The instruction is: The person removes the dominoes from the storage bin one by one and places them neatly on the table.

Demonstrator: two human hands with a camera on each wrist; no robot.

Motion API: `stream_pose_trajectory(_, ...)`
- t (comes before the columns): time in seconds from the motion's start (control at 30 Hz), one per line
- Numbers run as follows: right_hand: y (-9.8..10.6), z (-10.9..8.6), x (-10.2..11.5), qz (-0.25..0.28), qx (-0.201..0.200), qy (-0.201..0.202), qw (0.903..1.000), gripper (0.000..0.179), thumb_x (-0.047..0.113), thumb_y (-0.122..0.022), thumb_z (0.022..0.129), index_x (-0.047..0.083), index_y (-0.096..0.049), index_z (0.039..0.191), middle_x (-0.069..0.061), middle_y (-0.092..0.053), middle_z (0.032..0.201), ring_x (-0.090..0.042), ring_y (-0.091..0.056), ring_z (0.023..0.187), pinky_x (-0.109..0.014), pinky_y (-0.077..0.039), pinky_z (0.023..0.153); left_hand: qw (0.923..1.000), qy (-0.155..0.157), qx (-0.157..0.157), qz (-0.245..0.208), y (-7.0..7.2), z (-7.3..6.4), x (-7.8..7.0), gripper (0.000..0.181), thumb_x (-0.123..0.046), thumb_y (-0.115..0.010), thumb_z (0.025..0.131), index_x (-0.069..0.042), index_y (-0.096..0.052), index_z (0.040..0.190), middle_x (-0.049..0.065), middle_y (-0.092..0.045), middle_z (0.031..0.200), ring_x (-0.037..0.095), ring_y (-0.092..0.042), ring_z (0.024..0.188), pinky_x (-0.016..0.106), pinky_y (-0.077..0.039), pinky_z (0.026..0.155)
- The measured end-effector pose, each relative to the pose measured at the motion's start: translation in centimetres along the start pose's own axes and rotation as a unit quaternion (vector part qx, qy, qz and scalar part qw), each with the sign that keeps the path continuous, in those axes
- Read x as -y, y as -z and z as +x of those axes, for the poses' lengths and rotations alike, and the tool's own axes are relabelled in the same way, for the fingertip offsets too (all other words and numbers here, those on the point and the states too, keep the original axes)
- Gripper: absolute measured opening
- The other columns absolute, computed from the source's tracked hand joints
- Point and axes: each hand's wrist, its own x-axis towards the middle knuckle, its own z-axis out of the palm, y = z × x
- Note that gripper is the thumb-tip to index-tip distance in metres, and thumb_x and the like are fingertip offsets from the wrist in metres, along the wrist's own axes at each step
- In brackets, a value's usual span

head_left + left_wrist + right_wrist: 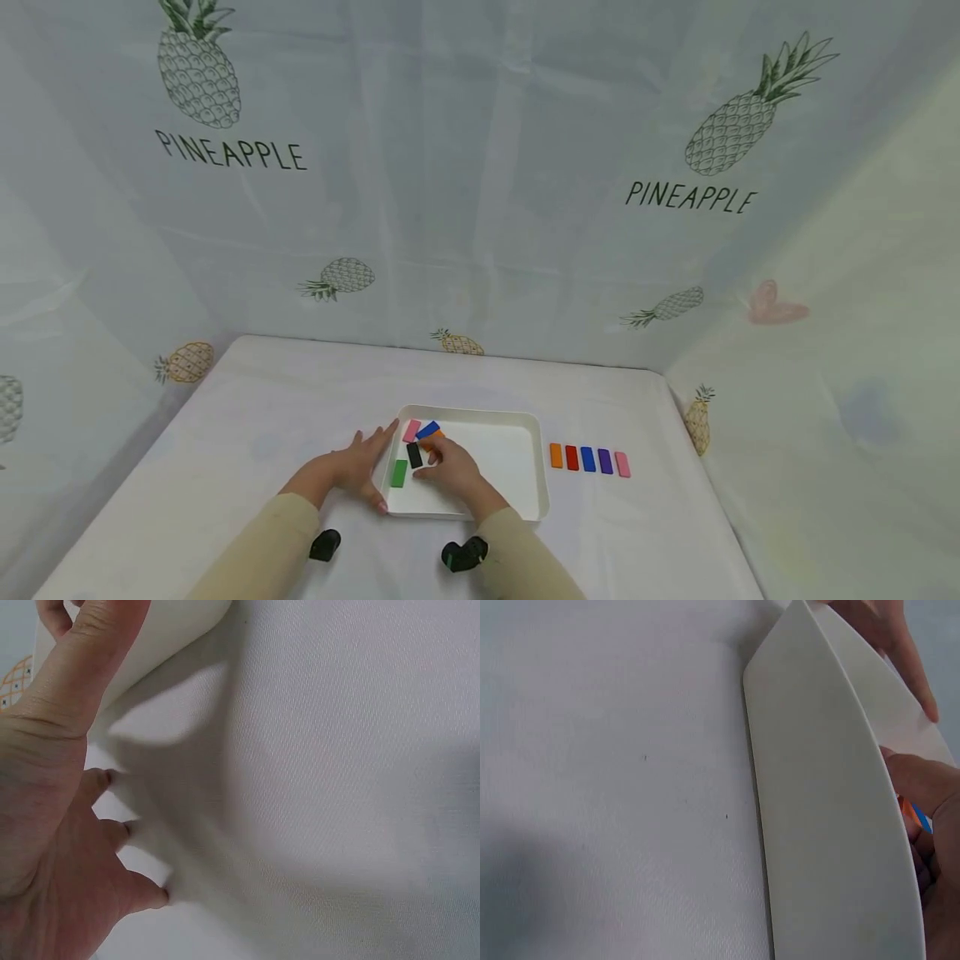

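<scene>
My left hand (pixel 356 467) has its fingers spread along the left side of a white tray (pixel 495 414), its thumb at the near left corner. Inside the tray, my right hand (pixel 453 473) reaches low with bent fingers. Its index finger and thumb are close to the ends of a black block (pixel 414 455); whether they pinch it is unclear. An orange block (pixel 439 433) is partly covered by that hand, beside a slanted blue block (pixel 428 429). A pink block (pixel 411 431) lies farther back, and a green block (pixel 399 473) lies nearer the front.
Right of the tray, a row of flat blocks lies on the white-covered table (pixel 660 517): orange (pixel 556 456), red (pixel 572 458), blue (pixel 588 459), purple (pixel 605 461) and pink (pixel 622 464). A pineapple-print cloth (pixel 480 183) hangs behind. The tray has raised walls.
</scene>
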Motion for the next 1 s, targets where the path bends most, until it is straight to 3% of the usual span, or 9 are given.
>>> stream_pose_trajectory(0.3, -0.5, 0.2, 0.1, -0.065, -0.028, -0.004, 0.9975, 0.050, 0.032, -0.084, 0.076, 0.019, -0.066, 0.121, 0.008, -0.046, 0.069, -0.006, -0.041, 0.061, -0.023, -0.031, 0.055, 1.0000, -0.005, -0.005, 0.005, -0.5, 0.2, 0.6, 0.137, -0.049, -0.092, 0.056, -0.014, -0.007, 0.157, 0.028, -0.017, 0.157, 0.060, -0.007, 0.138, 0.085, -0.012, 0.091)
stream_pose_trajectory(0.63, -0.2, 0.1, 1.6, -0.114, -0.028, -0.026, 0.9927, 0.054, 0.035, -0.085, 0.074, 0.022, -0.065, 0.123, 0.009, -0.061, 0.090, -0.013, -0.055, 0.084, -0.034, -0.048, 0.077, 0.9998, -0.011, -0.012, 0.009, -0.5, 0.4, 0.9, 0.137, -0.049, -0.092, 0.055, -0.015, -0.007, 0.157, 0.027, -0.017, 0.157, 0.060, -0.007, 0.137, 0.085, -0.012, 0.091)
stream_pose_trajectory(1.0, -0.6, 0.5, 1.4, -0.153, -0.038, -0.032, 0.9870, 0.056, 0.042, -0.085, 0.072, 0.025, -0.066, 0.122, 0.006, -0.068, 0.105, -0.016, -0.061, 0.092, -0.036, -0.050, 0.076, 0.9998, -0.007, -0.008, 0.016, -0.6, 0.6, 0.8, 0.135, -0.049, -0.091, 0.057, -0.014, -0.008, 0.157, 0.026, -0.018, 0.157, 0.060, -0.008, 0.138, 0.085, -0.014, 0.091)
